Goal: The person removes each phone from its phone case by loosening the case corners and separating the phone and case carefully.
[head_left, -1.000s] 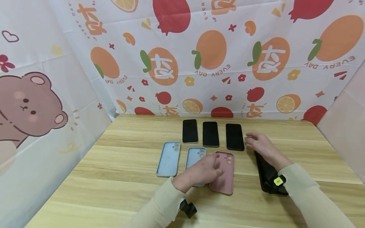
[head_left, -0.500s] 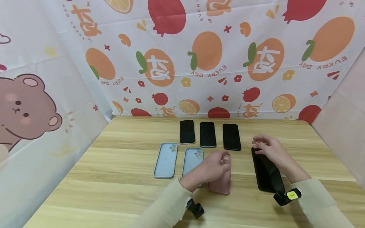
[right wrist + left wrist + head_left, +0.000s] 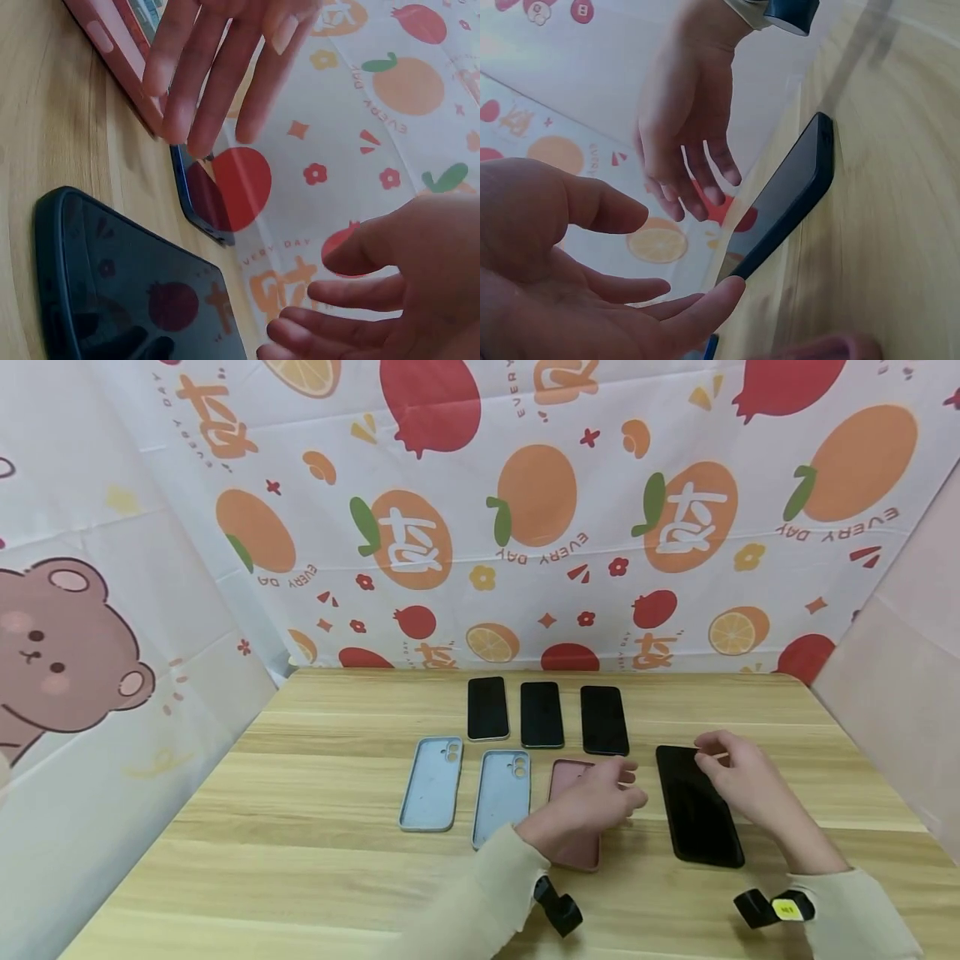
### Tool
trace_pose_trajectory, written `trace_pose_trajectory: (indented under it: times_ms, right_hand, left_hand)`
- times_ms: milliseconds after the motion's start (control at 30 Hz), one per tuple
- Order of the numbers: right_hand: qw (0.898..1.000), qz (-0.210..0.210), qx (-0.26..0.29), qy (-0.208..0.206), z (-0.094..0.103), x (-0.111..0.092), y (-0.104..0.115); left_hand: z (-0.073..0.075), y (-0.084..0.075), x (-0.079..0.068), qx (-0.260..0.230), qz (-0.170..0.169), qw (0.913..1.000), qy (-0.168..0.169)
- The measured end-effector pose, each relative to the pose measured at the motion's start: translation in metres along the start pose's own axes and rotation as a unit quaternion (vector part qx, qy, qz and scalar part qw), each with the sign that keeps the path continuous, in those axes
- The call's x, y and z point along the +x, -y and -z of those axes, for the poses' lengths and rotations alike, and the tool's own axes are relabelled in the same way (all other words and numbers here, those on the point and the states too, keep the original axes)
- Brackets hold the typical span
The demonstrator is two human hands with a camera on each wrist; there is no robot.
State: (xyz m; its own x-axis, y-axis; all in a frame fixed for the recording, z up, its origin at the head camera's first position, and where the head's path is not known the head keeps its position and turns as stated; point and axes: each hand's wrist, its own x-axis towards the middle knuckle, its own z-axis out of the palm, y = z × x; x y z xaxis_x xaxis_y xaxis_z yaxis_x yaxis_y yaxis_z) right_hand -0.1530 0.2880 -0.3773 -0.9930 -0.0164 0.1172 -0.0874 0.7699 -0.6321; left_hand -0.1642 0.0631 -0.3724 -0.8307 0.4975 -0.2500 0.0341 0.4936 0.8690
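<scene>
My left hand (image 3: 596,797) hovers over the pink phone case (image 3: 587,853), fingers relaxed and pointing right; it covers much of the case. A black phone with a thick dark rim (image 3: 697,814) lies screen up at the right. My right hand (image 3: 742,781) is above its far right side, fingers loosely bent with nothing between them. In the left wrist view, both the near left hand (image 3: 592,270) and the right hand (image 3: 686,112) hold nothing beside the phone (image 3: 787,195). The right wrist view shows the right hand (image 3: 405,285) apart from the phone (image 3: 142,285).
Two light blue phone cases (image 3: 431,785) (image 3: 502,793) lie left of the pink one. Behind them are three black phones in a row, the left (image 3: 487,708), middle (image 3: 542,714) and right (image 3: 603,720). A fruit-print cloth (image 3: 540,568) hangs along the table's (image 3: 300,860) back edge.
My left hand has moved right across the pink case. My right hand has drawn rightward and nearer, uncovering more of the thick-rimmed phone. The view has shifted slightly.
</scene>
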Motion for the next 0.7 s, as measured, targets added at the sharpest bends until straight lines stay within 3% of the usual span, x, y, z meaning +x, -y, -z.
trace_pose_trajectory:
  times_ms: [133,233,467,700]
  right_hand:
    - [1.000,-0.001,-0.029,-0.002,0.000,-0.001,-0.009]
    - [0.999,-0.003,-0.051,0.004,-0.003,0.000,-0.017]
    - [0.995,-0.027,-0.074,0.057,-0.006,0.003,-0.029]
    - [0.994,-0.043,-0.078,0.065,-0.005,0.003,-0.030]
  left_hand:
    - [-0.010,-0.005,0.007,-0.015,0.010,0.9998,0.002]
    - [-0.019,-0.007,0.011,-0.020,0.019,0.9995,-0.014]
    - [-0.038,-0.008,0.013,-0.103,0.067,0.9916,-0.041]
    - [-0.049,-0.008,0.020,-0.145,0.055,0.9869,-0.046]
